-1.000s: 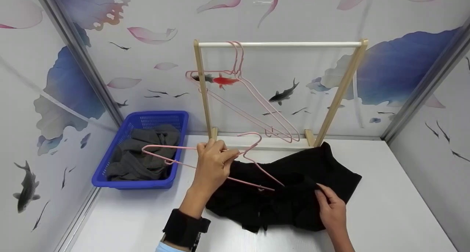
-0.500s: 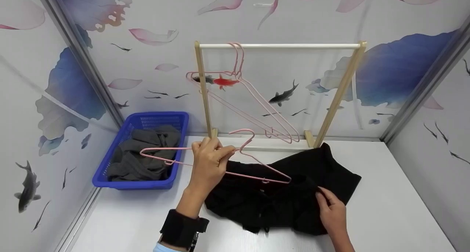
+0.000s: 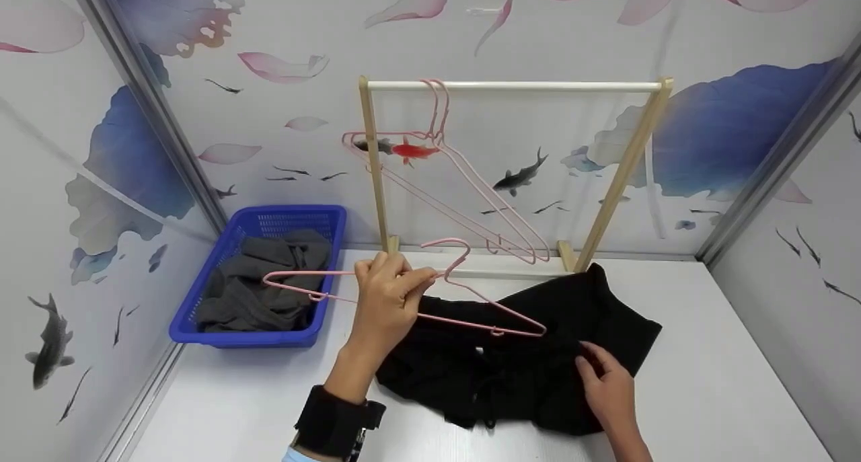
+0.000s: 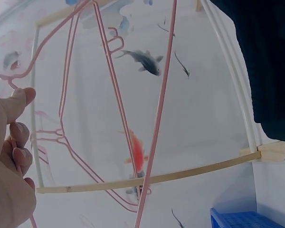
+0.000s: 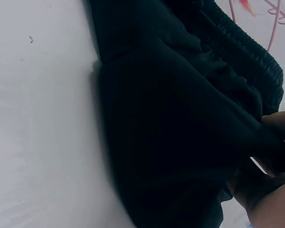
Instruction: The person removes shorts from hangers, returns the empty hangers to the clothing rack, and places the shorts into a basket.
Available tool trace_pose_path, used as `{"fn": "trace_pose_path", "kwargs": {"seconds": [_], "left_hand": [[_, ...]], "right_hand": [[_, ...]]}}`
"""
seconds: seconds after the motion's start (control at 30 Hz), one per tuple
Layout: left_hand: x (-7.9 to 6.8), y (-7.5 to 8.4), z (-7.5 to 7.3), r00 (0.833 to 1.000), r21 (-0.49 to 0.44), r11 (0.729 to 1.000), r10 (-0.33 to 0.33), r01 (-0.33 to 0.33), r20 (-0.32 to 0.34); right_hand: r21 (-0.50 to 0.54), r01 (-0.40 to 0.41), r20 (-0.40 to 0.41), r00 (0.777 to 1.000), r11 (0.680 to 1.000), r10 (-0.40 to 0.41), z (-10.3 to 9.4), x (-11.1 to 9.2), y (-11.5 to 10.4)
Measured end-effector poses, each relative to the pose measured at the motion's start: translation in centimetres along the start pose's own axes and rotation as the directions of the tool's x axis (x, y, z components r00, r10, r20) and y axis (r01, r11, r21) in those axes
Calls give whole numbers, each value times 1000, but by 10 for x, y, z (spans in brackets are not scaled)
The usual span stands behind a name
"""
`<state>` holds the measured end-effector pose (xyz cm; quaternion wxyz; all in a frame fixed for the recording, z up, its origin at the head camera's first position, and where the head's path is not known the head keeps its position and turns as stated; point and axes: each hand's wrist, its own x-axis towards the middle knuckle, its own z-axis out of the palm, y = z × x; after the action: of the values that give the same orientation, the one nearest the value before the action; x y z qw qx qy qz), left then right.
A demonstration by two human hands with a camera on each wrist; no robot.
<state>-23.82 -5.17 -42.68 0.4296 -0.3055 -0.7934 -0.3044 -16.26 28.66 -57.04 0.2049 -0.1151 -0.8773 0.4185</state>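
My left hand (image 3: 387,297) pinches a pink clothes hanger (image 3: 309,272) near its neck, hook upward. The hanger's right end hovers over black shorts (image 3: 518,374) lying on the white table. At the right side of the shorts my right hand (image 3: 609,388) holds the waistband edge between thumb and fingers. In the right wrist view, the gathered elastic waistband (image 5: 256,52) shows beside the right thumb, and the cloth is lifted there. The left wrist view has the fingers of the left hand (image 4: 12,156) curled round the hanger's thin bar.
Behind the shorts stands a rack with a white rail (image 3: 538,85) and wooden posts. Two pink hangers (image 3: 485,179) hang from it, left of centre. A blue basket (image 3: 269,339) with dark grey cloth (image 3: 269,280) sits at the left. Patterned walls enclose the table.
The hanger's right end, earlier hidden in the black cloth, came out up and left, then shifted slightly right. The right hand keeps its hold on the waistband, almost unmoved.
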Motion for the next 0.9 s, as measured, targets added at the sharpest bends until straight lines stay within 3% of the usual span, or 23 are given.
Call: {"fn": "trace_pose_path", "kwargs": {"seconds": [0.27,0.47,0.67,0.9], "left_hand": [[3,4,2,1000,-22,999,25,-25,-19],[6,11,2,999,-55,998,34,-35,-15],[5,20,10,999,-98,994,42,-41,2],[2,28,23,999,-135,990,36,-33,24]], "right_hand": [[100,108,-72,992,989,-101,-4,4,-7],[188,211,-83,977,959,-198,-5,8,-12],[298,312,-46,949,902,-313,-7,10,-15],[384,368,-28,921,846,-388,-10,8,-18]]}}
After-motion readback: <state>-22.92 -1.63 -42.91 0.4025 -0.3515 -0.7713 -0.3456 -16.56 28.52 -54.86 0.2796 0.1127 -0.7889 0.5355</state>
